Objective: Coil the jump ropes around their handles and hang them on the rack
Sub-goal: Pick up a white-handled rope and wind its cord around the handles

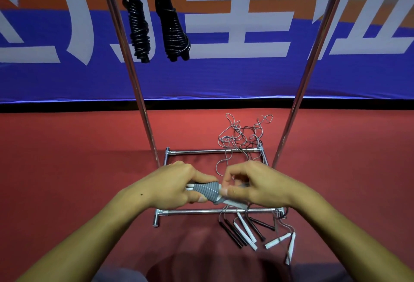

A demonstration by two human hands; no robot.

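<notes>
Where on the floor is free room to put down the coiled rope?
Free: the red floor left of the rack base, and its left half inside. Crowded: the tangled ropes at right and the loose handles in front.

Rack [210, 212]: chrome silver tubing; two coiled ropes [154, 26] hanging from its top bar: glossy black; rope wound on white handles [207, 191] above its front base bar: grey, ribbed spiral; loose handles [251, 233] in front of the base: black and white; floor [67, 158] beneath: red; banner [224, 75] behind: blue, orange stripe, white characters.
</notes>
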